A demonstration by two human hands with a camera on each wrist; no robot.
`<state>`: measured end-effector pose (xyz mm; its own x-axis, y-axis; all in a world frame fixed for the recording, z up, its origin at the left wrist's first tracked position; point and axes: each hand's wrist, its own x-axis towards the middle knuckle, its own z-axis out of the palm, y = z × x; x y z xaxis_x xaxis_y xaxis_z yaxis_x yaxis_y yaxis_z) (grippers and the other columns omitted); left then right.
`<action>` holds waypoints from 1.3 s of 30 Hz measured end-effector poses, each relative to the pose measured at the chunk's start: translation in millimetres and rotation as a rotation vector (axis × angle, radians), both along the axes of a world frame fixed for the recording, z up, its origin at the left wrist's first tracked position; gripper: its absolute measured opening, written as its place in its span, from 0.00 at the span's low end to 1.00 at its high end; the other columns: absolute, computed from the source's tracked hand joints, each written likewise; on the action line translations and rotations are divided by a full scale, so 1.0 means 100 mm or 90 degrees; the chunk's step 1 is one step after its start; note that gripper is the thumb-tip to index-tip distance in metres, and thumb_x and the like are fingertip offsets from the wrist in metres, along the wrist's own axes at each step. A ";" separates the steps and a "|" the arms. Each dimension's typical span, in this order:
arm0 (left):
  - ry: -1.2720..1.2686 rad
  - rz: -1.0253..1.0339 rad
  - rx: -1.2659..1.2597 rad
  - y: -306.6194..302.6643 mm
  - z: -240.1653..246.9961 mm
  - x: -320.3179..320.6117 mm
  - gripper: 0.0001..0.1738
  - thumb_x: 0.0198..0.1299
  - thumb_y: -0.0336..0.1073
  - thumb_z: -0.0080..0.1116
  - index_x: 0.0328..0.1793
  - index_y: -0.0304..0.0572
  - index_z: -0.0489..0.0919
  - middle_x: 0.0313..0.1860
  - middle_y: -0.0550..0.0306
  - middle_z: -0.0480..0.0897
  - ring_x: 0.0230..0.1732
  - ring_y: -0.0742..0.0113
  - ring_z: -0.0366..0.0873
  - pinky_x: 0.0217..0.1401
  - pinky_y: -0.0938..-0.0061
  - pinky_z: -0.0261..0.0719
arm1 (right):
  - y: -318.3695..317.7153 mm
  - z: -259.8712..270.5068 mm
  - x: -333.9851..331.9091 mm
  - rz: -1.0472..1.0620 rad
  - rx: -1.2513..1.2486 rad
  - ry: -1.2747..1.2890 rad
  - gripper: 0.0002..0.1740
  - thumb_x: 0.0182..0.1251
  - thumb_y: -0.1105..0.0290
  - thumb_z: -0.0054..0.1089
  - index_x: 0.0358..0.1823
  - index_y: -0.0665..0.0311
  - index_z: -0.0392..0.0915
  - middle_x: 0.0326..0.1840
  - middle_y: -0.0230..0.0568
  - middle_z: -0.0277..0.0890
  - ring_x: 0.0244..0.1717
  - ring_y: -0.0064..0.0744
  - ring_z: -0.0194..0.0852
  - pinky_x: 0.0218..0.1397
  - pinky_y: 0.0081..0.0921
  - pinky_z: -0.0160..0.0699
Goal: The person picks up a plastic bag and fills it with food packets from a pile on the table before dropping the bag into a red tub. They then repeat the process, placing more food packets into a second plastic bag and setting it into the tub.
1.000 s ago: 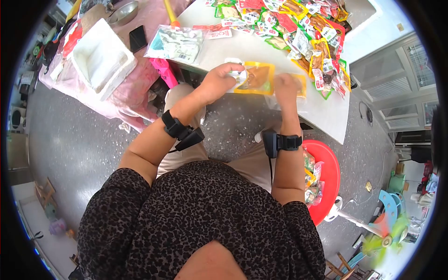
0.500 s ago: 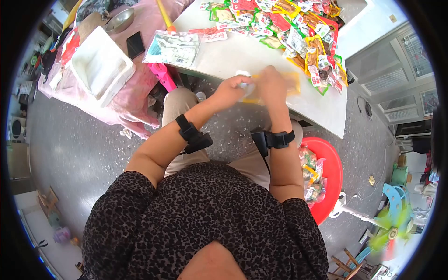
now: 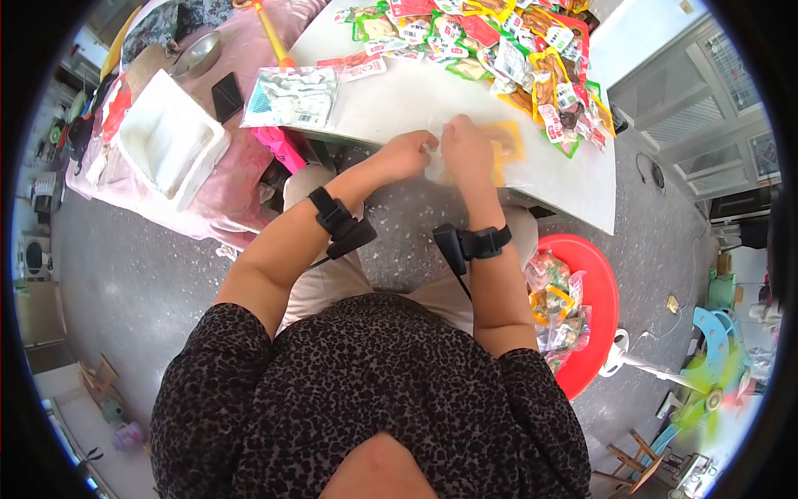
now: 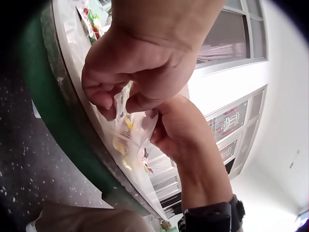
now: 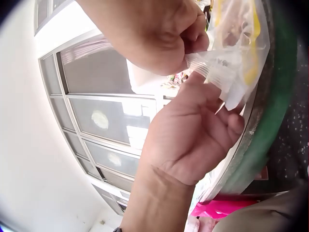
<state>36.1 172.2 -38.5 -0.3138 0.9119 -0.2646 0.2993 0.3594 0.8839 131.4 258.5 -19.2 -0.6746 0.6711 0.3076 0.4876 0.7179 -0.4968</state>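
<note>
A clear plastic bag [image 5: 217,67] with a yellow-edged food packet [image 3: 505,143] in it lies over the front edge of the white table [image 3: 399,91]. My left hand [image 3: 406,155] pinches the bag's open-looking end between thumb and fingers. Right beside it, my right hand [image 3: 468,153] grips the same end with curled fingers. The left wrist view shows the thin plastic [image 4: 137,128] bunched between both hands. In the right wrist view, the right hand [image 5: 164,41] is above and the left hand [image 5: 193,125] below, the plastic creased between them.
Several colourful food packets [image 3: 549,75] are heaped at the table's back right. A flat printed bag [image 3: 293,96] lies at left, near a yellow-handled tool [image 3: 273,35]. A white foam box [image 3: 170,137] and phone [image 3: 226,96] rest on pink cloth. A red basin [image 3: 600,291] holds packets.
My right hand has moved left from the packet's far side to beside my left hand. The yellow-edged packet now shows to the right of my right hand.
</note>
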 end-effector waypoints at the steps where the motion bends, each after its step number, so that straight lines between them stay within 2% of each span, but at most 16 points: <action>1: -0.080 0.015 -0.013 0.04 -0.06 0.04 0.20 0.47 0.31 0.47 0.49 0.33 0.67 0.33 0.56 0.73 0.32 0.70 0.70 0.30 0.77 0.67 | -0.03 0.03 -0.01 -0.005 -0.006 -0.011 0.10 0.54 0.67 0.43 0.25 0.68 0.66 0.24 0.52 0.70 0.29 0.50 0.69 0.32 0.40 0.66; 2: -0.160 0.031 -0.025 0.09 -0.09 0.07 0.19 0.48 0.31 0.49 0.48 0.34 0.67 0.33 0.58 0.73 0.31 0.73 0.69 0.29 0.78 0.66 | -0.04 0.01 -0.03 -0.012 -0.016 -0.016 0.11 0.54 0.65 0.42 0.27 0.67 0.67 0.25 0.52 0.71 0.30 0.50 0.69 0.34 0.40 0.65; 4: -0.204 -0.014 0.038 0.15 -0.05 0.19 0.18 0.49 0.32 0.49 0.47 0.34 0.67 0.34 0.58 0.73 0.32 0.74 0.69 0.30 0.79 0.67 | -0.03 -0.05 -0.06 -0.027 -0.033 -0.024 0.13 0.54 0.62 0.40 0.30 0.64 0.69 0.29 0.50 0.71 0.33 0.50 0.68 0.37 0.39 0.64; 5: -0.225 -0.037 0.073 0.20 -0.02 0.21 0.17 0.49 0.32 0.49 0.47 0.34 0.68 0.35 0.58 0.73 0.33 0.74 0.69 0.31 0.79 0.67 | -0.01 -0.04 -0.05 -0.026 -0.027 -0.014 0.12 0.54 0.63 0.41 0.28 0.65 0.68 0.28 0.51 0.71 0.32 0.50 0.68 0.36 0.40 0.65; 8: -0.160 -0.223 -0.047 0.42 -0.17 0.02 0.17 0.50 0.35 0.49 0.46 0.35 0.68 0.39 0.58 0.73 0.35 0.75 0.68 0.35 0.80 0.68 | 0.06 -0.01 0.02 -0.029 -0.034 0.045 0.10 0.54 0.66 0.43 0.27 0.68 0.67 0.26 0.53 0.70 0.31 0.52 0.69 0.34 0.41 0.65; 10: -0.020 -0.310 -0.010 0.54 -0.26 -0.08 0.15 0.48 0.33 0.47 0.42 0.34 0.70 0.31 0.58 0.73 0.29 0.73 0.68 0.30 0.78 0.68 | 0.12 -0.09 0.08 -0.034 -0.086 0.113 0.11 0.54 0.66 0.43 0.28 0.68 0.67 0.28 0.54 0.70 0.32 0.52 0.68 0.36 0.40 0.65; 11: -0.011 -0.339 -0.027 0.57 -0.28 -0.15 0.15 0.48 0.33 0.47 0.42 0.34 0.70 0.31 0.58 0.74 0.30 0.73 0.69 0.30 0.78 0.68 | 0.16 -0.14 0.10 -0.025 -0.095 0.155 0.11 0.54 0.67 0.43 0.28 0.69 0.68 0.28 0.54 0.70 0.33 0.52 0.68 0.36 0.39 0.65; 12: 0.000 -0.369 -0.044 0.59 -0.23 -0.20 0.15 0.48 0.33 0.47 0.42 0.34 0.70 0.30 0.58 0.74 0.30 0.73 0.69 0.30 0.78 0.68 | 0.20 -0.19 0.12 -0.016 -0.105 0.196 0.11 0.54 0.67 0.43 0.29 0.69 0.68 0.29 0.55 0.70 0.33 0.52 0.68 0.36 0.38 0.65; 14: -0.098 -0.404 -0.150 0.52 0.21 -0.30 0.17 0.50 0.36 0.48 0.46 0.36 0.68 0.36 0.57 0.73 0.35 0.72 0.71 0.36 0.80 0.70 | 0.25 -0.27 0.17 -0.009 -0.131 0.246 0.11 0.53 0.68 0.43 0.30 0.70 0.68 0.29 0.56 0.69 0.34 0.52 0.67 0.37 0.37 0.65; 17: -0.045 -0.391 -0.242 0.59 0.51 -0.51 0.17 0.50 0.35 0.46 0.46 0.36 0.67 0.35 0.57 0.73 0.33 0.72 0.72 0.34 0.80 0.71 | 0.30 -0.36 0.19 -0.002 -0.154 0.274 0.10 0.53 0.69 0.43 0.29 0.70 0.68 0.29 0.55 0.68 0.34 0.52 0.67 0.37 0.36 0.64; 21: -0.051 -0.345 -0.135 0.99 0.66 -0.56 0.21 0.49 0.35 0.46 0.50 0.37 0.65 0.35 0.56 0.73 0.31 0.72 0.71 0.33 0.80 0.70 | 0.32 -0.46 0.14 0.034 -0.106 0.288 0.08 0.53 0.71 0.43 0.26 0.70 0.67 0.26 0.54 0.66 0.32 0.52 0.65 0.35 0.38 0.63; 27: -0.016 -0.322 -0.100 1.70 0.74 -0.27 0.24 0.50 0.38 0.46 0.55 0.43 0.62 0.39 0.57 0.71 0.38 0.72 0.69 0.37 0.77 0.69 | 0.35 -0.51 0.13 0.056 -0.110 0.302 0.07 0.53 0.72 0.43 0.24 0.70 0.66 0.24 0.53 0.65 0.30 0.53 0.63 0.33 0.38 0.61; 33: -0.169 -0.112 -0.024 2.33 0.51 0.02 0.27 0.49 0.37 0.49 0.58 0.48 0.60 0.45 0.57 0.68 0.44 0.71 0.65 0.43 0.73 0.65 | 0.31 -0.44 0.13 0.058 -0.174 0.320 0.06 0.53 0.73 0.43 0.28 0.70 0.67 0.26 0.53 0.67 0.32 0.52 0.65 0.33 0.37 0.63; 35: -0.212 -0.186 0.096 2.64 0.08 -0.12 0.26 0.49 0.36 0.49 0.58 0.48 0.61 0.45 0.59 0.68 0.45 0.71 0.64 0.44 0.71 0.63 | 0.31 -0.42 0.14 0.063 -0.191 0.313 0.08 0.54 0.73 0.43 0.32 0.69 0.67 0.29 0.54 0.68 0.34 0.53 0.65 0.35 0.37 0.63; 37: -0.210 -0.213 0.171 2.82 -0.14 -0.19 0.24 0.49 0.36 0.48 0.56 0.48 0.63 0.44 0.60 0.69 0.43 0.71 0.65 0.44 0.71 0.63 | 0.31 -0.37 0.16 0.067 -0.191 0.274 0.11 0.55 0.73 0.42 0.39 0.69 0.67 0.34 0.55 0.69 0.39 0.54 0.64 0.39 0.38 0.64; 39: -0.153 -0.173 0.181 2.90 -0.19 -0.20 0.21 0.48 0.35 0.48 0.52 0.46 0.67 0.41 0.60 0.70 0.39 0.72 0.67 0.41 0.72 0.65 | 0.30 -0.37 0.14 0.055 -0.179 0.291 0.09 0.53 0.73 0.42 0.35 0.69 0.67 0.30 0.55 0.69 0.35 0.54 0.66 0.36 0.39 0.63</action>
